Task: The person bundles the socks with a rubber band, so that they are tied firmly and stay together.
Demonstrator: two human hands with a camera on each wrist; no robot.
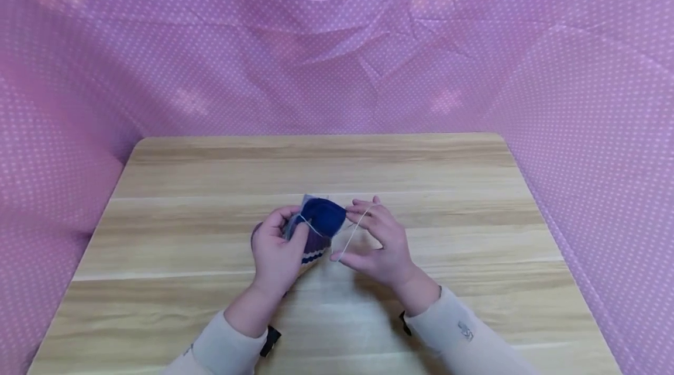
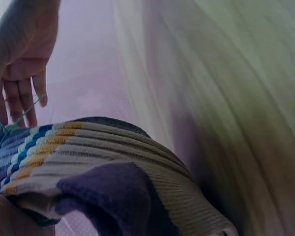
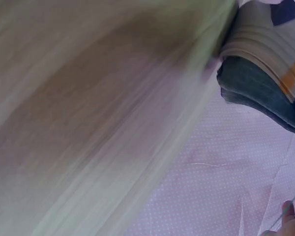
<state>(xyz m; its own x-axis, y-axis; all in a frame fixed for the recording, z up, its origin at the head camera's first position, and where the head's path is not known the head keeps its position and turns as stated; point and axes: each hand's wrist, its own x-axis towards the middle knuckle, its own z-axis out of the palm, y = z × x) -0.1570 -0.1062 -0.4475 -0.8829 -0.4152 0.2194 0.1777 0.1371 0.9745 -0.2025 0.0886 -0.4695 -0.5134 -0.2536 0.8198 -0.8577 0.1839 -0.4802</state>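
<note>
A bundle of socks (image 1: 326,216) is held above the table by my left hand (image 1: 276,255), its thumb lying on top. The left wrist view shows ribbed beige sock fabric (image 2: 93,150) with yellow, white and blue stripes, a dark purple part (image 2: 108,191) folded over it. A thin pale elastic band (image 1: 354,236) crosses the bundle and stretches to my right hand (image 1: 381,246). There the loop runs around the spread thumb and fingers, beside the bundle's right end. Dark grey sock fabric (image 3: 255,86) appears in the right wrist view.
Under both hands is a wood-grain table (image 1: 174,188) with rounded far corners. Pink dotted cloth (image 1: 337,71) hangs behind it and along both sides. Each wrist carries a black strap piece (image 1: 271,341) near the light sleeve.
</note>
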